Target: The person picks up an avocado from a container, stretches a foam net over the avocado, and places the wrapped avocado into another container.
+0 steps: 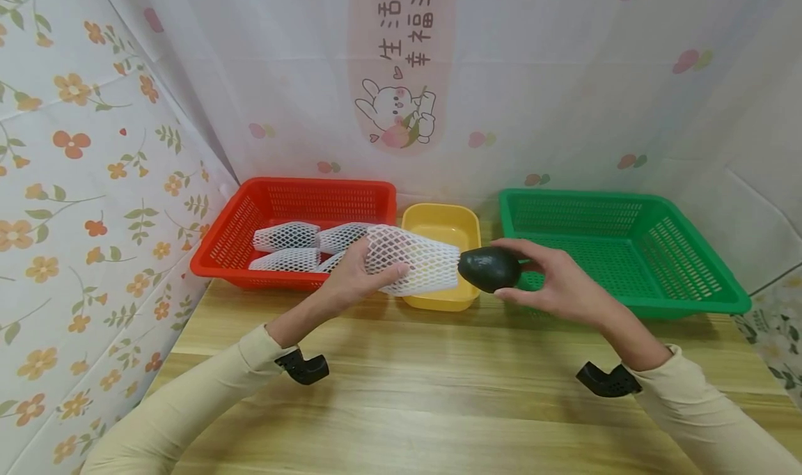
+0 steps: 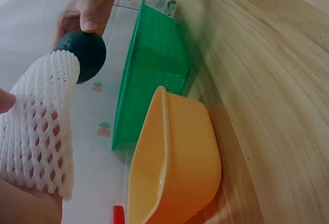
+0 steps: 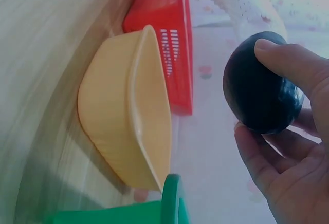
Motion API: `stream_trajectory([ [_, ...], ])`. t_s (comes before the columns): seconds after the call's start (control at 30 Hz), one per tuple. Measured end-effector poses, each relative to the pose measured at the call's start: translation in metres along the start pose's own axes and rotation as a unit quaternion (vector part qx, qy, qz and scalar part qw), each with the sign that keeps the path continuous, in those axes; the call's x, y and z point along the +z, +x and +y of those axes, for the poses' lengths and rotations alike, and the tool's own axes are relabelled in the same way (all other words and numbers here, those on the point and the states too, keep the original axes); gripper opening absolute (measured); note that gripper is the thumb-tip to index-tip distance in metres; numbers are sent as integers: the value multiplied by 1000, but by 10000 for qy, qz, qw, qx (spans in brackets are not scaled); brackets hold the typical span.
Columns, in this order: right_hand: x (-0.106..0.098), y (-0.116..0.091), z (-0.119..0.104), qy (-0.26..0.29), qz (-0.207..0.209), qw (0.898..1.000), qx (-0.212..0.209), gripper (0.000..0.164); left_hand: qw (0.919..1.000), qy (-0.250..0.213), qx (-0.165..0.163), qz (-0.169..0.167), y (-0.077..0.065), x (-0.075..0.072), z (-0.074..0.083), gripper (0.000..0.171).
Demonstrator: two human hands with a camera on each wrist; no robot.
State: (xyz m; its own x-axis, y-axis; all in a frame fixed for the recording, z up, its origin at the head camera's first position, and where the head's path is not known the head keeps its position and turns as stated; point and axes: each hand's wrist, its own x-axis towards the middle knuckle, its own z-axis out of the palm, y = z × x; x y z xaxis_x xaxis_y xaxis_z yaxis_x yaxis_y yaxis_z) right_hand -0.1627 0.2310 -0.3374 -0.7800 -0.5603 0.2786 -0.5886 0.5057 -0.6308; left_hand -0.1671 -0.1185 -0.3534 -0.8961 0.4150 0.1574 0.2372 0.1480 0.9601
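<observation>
My left hand [image 1: 352,274] grips a white foam net sleeve [image 1: 421,260], its thumb lying on the outside of the mesh. Red-brown patches show through the holes in the left wrist view, perhaps the fingers. A dark avocado [image 1: 491,269] is pinched between the thumb and fingers of my right hand [image 1: 560,280]. Its narrow end points left and meets the sleeve's right-hand opening; how far it reaches inside is hard to tell. Both are held in the air above the yellow basin [image 1: 441,302] and its right side. In the right wrist view, the avocado [image 3: 257,90] hides part of the sleeve.
At left, a red basket [image 1: 294,189] holds several net-wrapped pieces [image 1: 286,237]. A green basket [image 1: 626,252] stands at right, with the yellow basin between the two. All sit on a wooden table [image 1: 426,391], against a printed cloth [image 1: 564,113] at the back.
</observation>
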Motion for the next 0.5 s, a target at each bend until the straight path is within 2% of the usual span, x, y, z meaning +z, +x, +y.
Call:
stream_trajectory([
  [0.23,7,3,-5,262,-32,9995,-188,69,9999,84,-92,13,-1,2,1,59],
  [0.5,13,7,-7,619,-187,9978,131,69,9999,66,53,-130,0,5,4,62],
])
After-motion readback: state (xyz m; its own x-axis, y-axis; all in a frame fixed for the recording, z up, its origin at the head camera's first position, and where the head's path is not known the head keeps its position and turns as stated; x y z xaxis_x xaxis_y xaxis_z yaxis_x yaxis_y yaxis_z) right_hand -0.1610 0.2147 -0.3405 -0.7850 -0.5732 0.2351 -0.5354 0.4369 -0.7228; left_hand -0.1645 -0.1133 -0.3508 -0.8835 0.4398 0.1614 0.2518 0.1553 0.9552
